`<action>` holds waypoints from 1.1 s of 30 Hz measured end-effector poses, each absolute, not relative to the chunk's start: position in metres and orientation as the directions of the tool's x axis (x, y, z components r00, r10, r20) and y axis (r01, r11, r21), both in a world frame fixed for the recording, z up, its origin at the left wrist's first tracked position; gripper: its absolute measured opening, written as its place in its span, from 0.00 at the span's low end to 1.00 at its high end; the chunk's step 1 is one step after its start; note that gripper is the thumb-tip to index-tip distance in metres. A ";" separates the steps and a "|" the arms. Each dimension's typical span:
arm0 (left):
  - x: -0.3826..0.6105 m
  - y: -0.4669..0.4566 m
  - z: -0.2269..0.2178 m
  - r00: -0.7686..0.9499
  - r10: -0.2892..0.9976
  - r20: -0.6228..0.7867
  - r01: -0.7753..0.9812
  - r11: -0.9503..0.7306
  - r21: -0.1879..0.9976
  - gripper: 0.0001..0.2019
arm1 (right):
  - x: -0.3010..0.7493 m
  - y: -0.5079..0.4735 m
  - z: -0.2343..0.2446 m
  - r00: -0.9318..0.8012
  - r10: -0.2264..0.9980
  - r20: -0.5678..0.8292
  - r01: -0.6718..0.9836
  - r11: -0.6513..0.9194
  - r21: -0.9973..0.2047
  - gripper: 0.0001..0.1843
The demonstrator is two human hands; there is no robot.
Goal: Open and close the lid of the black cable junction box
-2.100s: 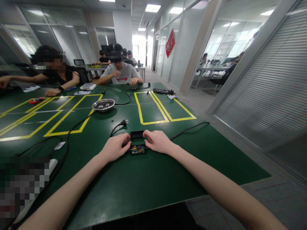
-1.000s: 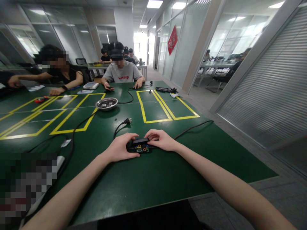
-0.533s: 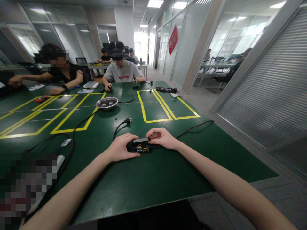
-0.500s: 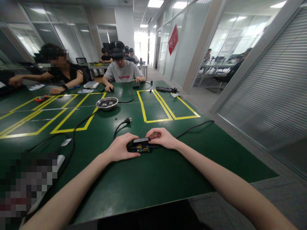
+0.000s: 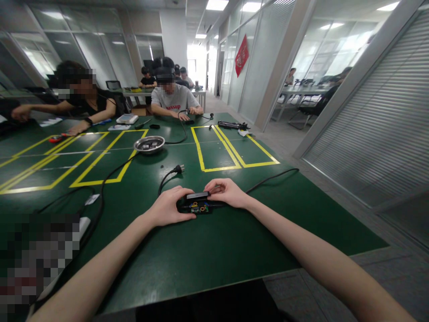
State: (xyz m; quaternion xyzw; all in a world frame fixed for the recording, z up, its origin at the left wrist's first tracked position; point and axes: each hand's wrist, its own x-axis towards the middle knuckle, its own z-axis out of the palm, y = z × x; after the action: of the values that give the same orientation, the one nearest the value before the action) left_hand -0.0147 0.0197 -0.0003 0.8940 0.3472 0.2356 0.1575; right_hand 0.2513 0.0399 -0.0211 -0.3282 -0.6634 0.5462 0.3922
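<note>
A green table (image 5: 234, 250) spreads beneath and all around the fingers, with a steel bowl (image 5: 142, 150) holding metal parts well beyond the left ones. The left hand (image 5: 168, 205) curls round the left end of a black case (image 5: 208, 213), thumb along its near edge, gripping it on the tabletop; the right hand (image 5: 226, 193) pinches the right end of a black cover (image 5: 197, 196) between thumb and fingertips. The case lies open between both sets of fingers, and the cover stands tilted just behind it, the left forefinger against its far side. A plug (image 5: 177, 170) rests beyond the left fingers. Inside the case, a circuit board with ring coils shows bare. The step in hand seems to be positioning the cover against the case — the next move likely calls for lining up their edges, left grip steady.
</note>
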 end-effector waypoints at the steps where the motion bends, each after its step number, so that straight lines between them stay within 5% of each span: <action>1: -0.015 0.020 0.000 0.647 0.695 0.313 0.546 -0.709 0.445 0.27 | 0.251 0.040 -0.021 -0.474 0.865 0.166 0.004 0.191 -0.982 0.19; 33: -0.014 0.020 -0.001 0.648 0.693 0.315 0.535 -0.709 0.459 0.27 | 0.249 0.039 -0.022 -0.472 0.857 0.207 -0.023 0.223 -0.975 0.18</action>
State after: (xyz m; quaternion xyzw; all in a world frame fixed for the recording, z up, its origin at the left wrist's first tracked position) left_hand -0.0142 0.0197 -0.0007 0.8927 0.3440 0.2402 0.1647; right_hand 0.2487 0.0386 -0.0216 -0.3126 -0.6672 0.5392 0.4079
